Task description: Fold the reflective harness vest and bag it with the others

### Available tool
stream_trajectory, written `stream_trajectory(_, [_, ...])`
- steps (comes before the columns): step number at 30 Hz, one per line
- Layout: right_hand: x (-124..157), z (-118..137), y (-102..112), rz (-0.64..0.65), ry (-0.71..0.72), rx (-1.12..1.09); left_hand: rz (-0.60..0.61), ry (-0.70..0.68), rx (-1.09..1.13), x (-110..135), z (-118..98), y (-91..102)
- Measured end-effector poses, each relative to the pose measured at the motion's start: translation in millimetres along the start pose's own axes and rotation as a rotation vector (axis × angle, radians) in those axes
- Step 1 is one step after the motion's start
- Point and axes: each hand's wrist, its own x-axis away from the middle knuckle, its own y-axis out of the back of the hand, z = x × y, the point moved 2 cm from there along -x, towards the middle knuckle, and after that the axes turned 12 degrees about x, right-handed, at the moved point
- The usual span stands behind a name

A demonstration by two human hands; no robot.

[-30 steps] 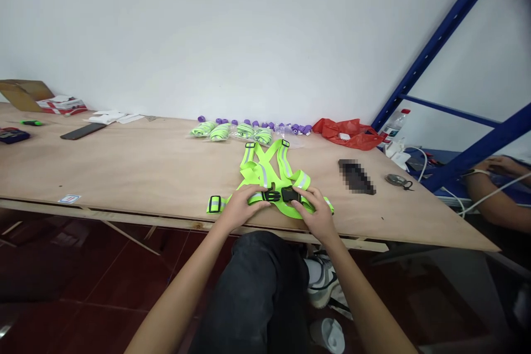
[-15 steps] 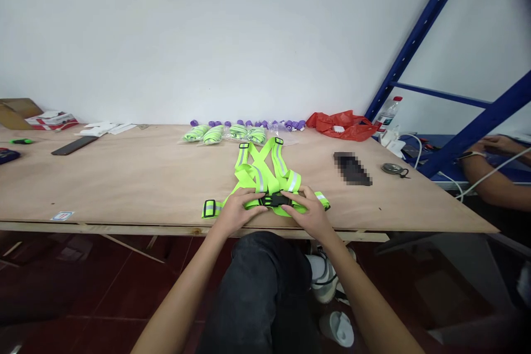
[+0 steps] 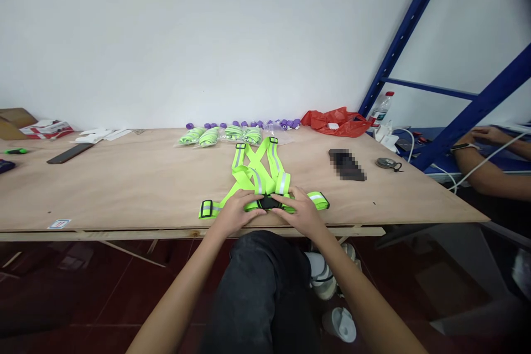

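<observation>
A neon-yellow reflective harness with silver stripes lies on the table near its front edge, its two shoulder straps crossing in an X. At its waist is a black buckle, gripped from both ends. My left hand pinches the buckle's left end between thumb and fingers. On the other end, my right hand is closed in the same way. The two buckle halves sit together between my fingertips. Black strap sliders show on the shoulder straps and at both ends of the waist strap.
Several bagged yellow harnesses and purple rolls line the wall. A red plastic bag, a bottle, a pixelated dark object and a round metal item are at right. Beyond the blue frame shows another person's arm.
The black buckle's halves have closed together, and my right hand has moved a little left toward my left hand. The whole view has shifted slightly.
</observation>
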Motion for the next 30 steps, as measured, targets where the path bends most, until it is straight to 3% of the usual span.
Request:
stream_trajectory(6, [-2.3,4.7,4.1,0.025,0.071,0.173,0.009,0.021,-0.102,-1.0,-0.3,-3.9])
stream_trajectory(10, [8.0,4.6,17.3,-0.033,0.04,0.188,0.01,0.004,-0.193,1.8,-7.2,-0.9])
stream_trajectory(13, [25.9,-12.5,35.4,-0.134,-0.045,0.15,-0.018,-0.021,-0.219,14.3,-13.3,16.4])
stream_trajectory(16, [48.1,-48.3,54.5,-0.166,-0.187,0.099,-0.073,0.016,-0.248,35.8,-13.2,47.3])
stream_trajectory(19, [68.0,-89.7,65.4,-0.054,-0.342,0.064,-0.053,0.079,-0.252,58.4,-3.7,76.5])
stream_trajectory(22, [77.4,-115.7,66.4,0.132,-0.369,0.03,-0.014,0.153,-0.134,74.3,10.0,91.4])
stream_trajectory(26, [68.8,-117.5,63.6,0.266,-0.33,0.044,-0.041,0.236,-0.007,82.9,19.2,95.1])
stream_trajectory(30, [49.2,-104.2,62.3,0.293,-0.285,-0.001,0.002,0.279,0.016,85.3,16.1,99.9])
